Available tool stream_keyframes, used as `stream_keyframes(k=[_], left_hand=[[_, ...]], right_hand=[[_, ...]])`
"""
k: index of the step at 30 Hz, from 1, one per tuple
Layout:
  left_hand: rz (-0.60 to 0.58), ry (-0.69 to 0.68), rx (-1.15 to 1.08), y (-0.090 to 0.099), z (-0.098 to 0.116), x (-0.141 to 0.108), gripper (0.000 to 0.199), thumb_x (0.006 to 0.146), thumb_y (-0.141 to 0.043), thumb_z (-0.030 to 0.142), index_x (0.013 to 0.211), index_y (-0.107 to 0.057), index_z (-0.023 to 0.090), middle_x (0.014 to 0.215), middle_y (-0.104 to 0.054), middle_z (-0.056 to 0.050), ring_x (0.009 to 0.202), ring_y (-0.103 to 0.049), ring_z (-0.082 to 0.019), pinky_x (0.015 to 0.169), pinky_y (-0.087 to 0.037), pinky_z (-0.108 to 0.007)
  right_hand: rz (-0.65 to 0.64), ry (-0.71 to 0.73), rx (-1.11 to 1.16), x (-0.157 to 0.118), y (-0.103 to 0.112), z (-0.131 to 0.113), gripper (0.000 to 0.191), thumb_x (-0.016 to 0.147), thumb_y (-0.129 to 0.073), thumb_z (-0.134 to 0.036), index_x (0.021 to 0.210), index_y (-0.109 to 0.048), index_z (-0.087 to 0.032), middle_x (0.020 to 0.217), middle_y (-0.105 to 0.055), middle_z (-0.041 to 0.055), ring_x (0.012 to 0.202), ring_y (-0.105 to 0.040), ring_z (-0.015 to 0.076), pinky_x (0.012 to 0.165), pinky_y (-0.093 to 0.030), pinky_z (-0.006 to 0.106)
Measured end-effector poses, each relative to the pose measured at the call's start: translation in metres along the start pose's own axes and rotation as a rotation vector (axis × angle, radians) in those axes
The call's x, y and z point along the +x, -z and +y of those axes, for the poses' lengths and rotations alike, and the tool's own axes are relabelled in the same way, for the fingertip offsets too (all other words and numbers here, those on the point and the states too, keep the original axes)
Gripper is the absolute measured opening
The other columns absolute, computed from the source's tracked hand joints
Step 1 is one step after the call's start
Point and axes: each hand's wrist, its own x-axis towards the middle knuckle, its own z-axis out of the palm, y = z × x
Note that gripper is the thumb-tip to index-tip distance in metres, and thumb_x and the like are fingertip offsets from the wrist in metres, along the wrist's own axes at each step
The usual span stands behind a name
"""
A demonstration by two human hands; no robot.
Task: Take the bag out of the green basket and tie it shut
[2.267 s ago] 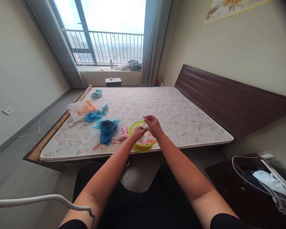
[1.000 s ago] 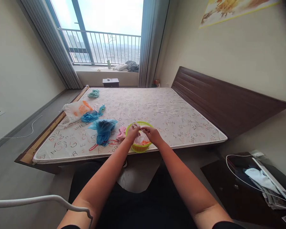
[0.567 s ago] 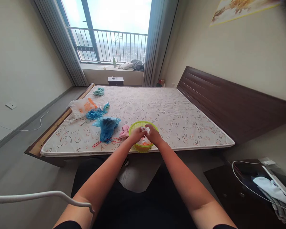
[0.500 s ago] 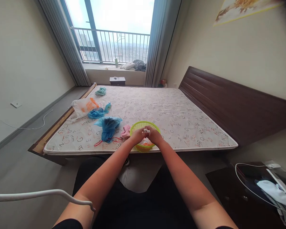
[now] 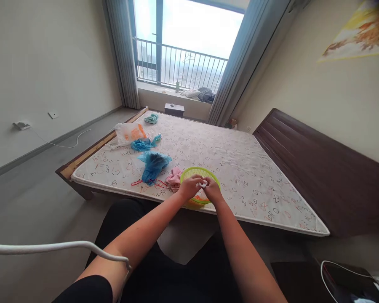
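Note:
My left hand and my right hand meet above a lime-green plastic basket, pinching a small white item between their fingers. The item is mostly hidden by my fingers, so I cannot tell what it is. Orange and white cloth shows in the basket below my hands. A pink cloth lies just left of the basket, and a crumpled blue plastic bag lies beyond it, with a red cord at its foot.
Everything lies on a letter-printed mattress on a wooden bed frame. A second blue bag, a white-and-orange plastic bag and a teal bundle lie farther back. A dark headboard stands right; a white hanger crosses the lower left.
My hands have come closer together over the basket, with the white item pinched between them. The whole view has tilted and swung, so the room appears rotated.

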Motion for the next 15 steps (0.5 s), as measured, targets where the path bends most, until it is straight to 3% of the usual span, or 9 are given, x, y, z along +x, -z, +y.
stream_keyframes(k=[3, 7, 11, 15], left_hand=[[0.035, -0.008, 0.021, 0.002, -0.003, -0.009, 0.024, 0.085, -0.067, 0.006, 0.096, -0.08, 0.023, 0.118, -0.073, -0.006, 0.108, -0.07, -0.019, 0.099, -0.054, -0.035], [0.039, -0.044, 0.038, -0.001, -0.012, -0.02, 0.024, 0.085, -0.07, 0.008, 0.099, -0.08, 0.025, 0.121, -0.073, -0.006, 0.113, -0.068, -0.022, 0.104, -0.052, -0.04], [0.031, -0.094, 0.031, -0.004, -0.02, -0.024, 0.016, 0.09, -0.07, 0.016, 0.101, -0.079, 0.023, 0.116, -0.075, -0.007, 0.113, -0.068, -0.021, 0.104, -0.053, -0.04], [-0.001, -0.13, 0.132, -0.003, -0.022, -0.029, 0.013, 0.097, -0.065, 0.024, 0.099, -0.078, 0.021, 0.126, -0.074, -0.007, 0.128, -0.063, -0.025, 0.114, -0.046, -0.048]], right_hand=[[-0.158, -0.106, 0.408, -0.005, 0.002, 0.001, 0.04, 0.067, -0.077, -0.037, 0.103, -0.066, -0.022, 0.095, -0.073, 0.0022, 0.083, -0.066, 0.0183, 0.073, -0.048, 0.027], [-0.117, -0.277, 0.709, -0.01, 0.006, 0.001, 0.044, 0.063, -0.083, -0.043, 0.095, -0.062, -0.022, 0.082, -0.068, -0.0017, 0.074, -0.063, 0.0144, 0.066, -0.047, 0.024], [-0.099, -0.27, 0.679, -0.007, 0.007, 0.004, 0.048, 0.057, -0.091, -0.046, 0.087, -0.065, -0.019, 0.074, -0.065, -0.0027, 0.062, -0.056, 0.0099, 0.059, -0.042, 0.022], [0.127, -0.307, 0.686, 0.003, 0.008, 0.011, 0.05, 0.052, -0.092, -0.046, 0.083, -0.065, -0.018, 0.067, -0.064, -0.0031, 0.057, -0.055, 0.0097, 0.055, -0.043, 0.023]])
